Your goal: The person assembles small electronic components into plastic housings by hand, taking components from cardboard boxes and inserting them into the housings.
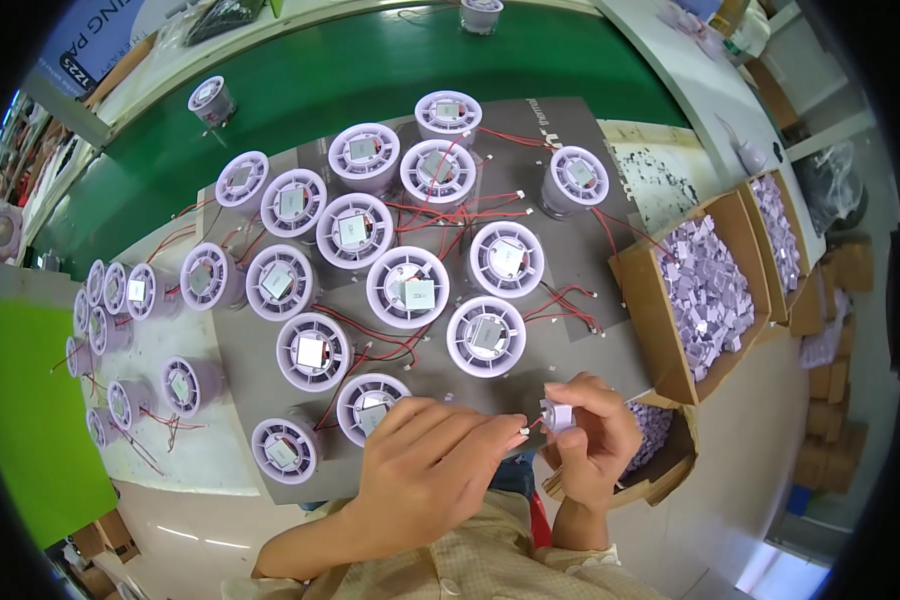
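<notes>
Pinched plug (524,431) and lilac block (559,416) near cups (486,336).
Held plug in left hand (430,462), block in right hand (602,440).

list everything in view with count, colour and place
mat: one, grey, centre
belt: one, dark green, beyond the mat
round housings: over twenty, lilac, on mat, belt and white table
square plates: many, silvery, atop housings
wires: many, red, trailing from housings
cartons: three, brown, right
small pieces: too many to count, lilac, in the cartons
panel: one, bright green, far left
block: one, lilac, lower centre
connector: one, white, beside the block
shirt: one, pale, bottom edge
left hand: one, pinching the connector
right hand: one, gripping the block
</notes>
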Action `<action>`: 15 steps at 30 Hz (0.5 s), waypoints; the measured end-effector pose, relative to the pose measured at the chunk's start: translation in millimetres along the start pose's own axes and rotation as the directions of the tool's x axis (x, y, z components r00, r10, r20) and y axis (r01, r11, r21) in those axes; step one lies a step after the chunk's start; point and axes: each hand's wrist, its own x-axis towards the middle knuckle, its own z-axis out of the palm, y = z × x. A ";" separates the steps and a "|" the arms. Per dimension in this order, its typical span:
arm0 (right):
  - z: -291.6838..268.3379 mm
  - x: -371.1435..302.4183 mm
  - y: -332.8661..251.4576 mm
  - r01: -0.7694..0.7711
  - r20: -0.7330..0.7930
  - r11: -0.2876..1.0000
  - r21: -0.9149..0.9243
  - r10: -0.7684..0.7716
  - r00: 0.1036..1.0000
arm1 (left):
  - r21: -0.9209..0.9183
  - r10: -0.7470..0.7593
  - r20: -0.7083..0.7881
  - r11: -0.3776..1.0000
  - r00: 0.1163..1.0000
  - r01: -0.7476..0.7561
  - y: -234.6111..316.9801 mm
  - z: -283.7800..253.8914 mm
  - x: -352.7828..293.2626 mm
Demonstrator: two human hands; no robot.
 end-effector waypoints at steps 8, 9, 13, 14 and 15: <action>-12.7 13.1 -2.4 0.098 0.185 0.992 -0.081 -0.082 0.979 | -0.143 -0.012 0.033 0.990 0.999 0.017 -3.8 -5.8 -0.2; -12.4 14.7 -2.2 0.098 0.185 0.992 -0.079 -0.082 0.979 | -0.178 -0.006 0.049 0.984 0.999 0.015 -4.9 -6.1 -0.4; -13.1 16.9 -1.8 0.110 0.200 0.994 -0.026 -0.103 0.974 | -0.169 -0.013 0.055 0.985 0.998 0.022 -5.5 -8.6 0.1; -13.5 16.5 -1.7 0.118 0.229 0.993 -0.020 -0.110 0.967 | -0.168 -0.028 0.053 0.985 0.998 0.036 -4.3 -9.3 1.1; -12.8 15.3 -2.1 0.117 0.227 0.993 -0.022 -0.109 0.968 | -0.168 -0.041 0.054 0.984 0.998 0.049 -3.6 -9.6 2.2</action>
